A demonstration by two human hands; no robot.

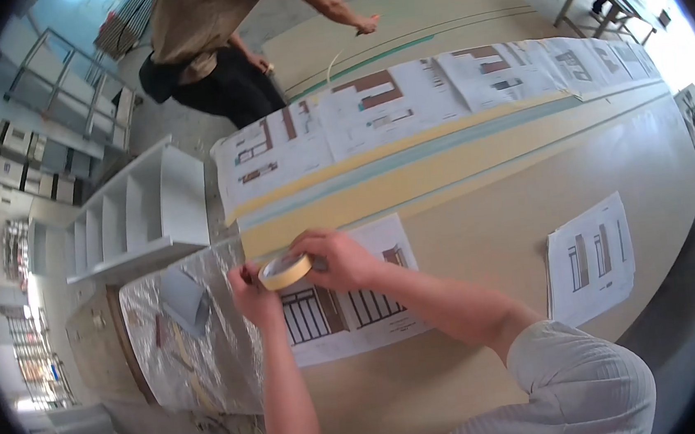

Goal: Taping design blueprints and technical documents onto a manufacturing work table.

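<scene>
A roll of pale yellow masking tape point(288, 277) is between my two hands, above a printed drawing sheet point(391, 335). My right hand point(339, 259) grips the roll from its right side, with the fingers curled over the rim. At the roll's left edge, my left hand point(253, 294) is closed, its fingertips pinching against the tape. Whether a loose end is pulled out there is too small to tell. The sheet lies on the tan board below, partly covered by my hands and forearms.
A row of drawing sheets point(403, 96) runs along the board's far side. Another stack of sheets point(591, 258) lies at right. Silvery wrap point(226, 335) covers the left end, near a white shelf unit point(144, 206). A co-worker point(209, 55) stands across, pulling a strip.
</scene>
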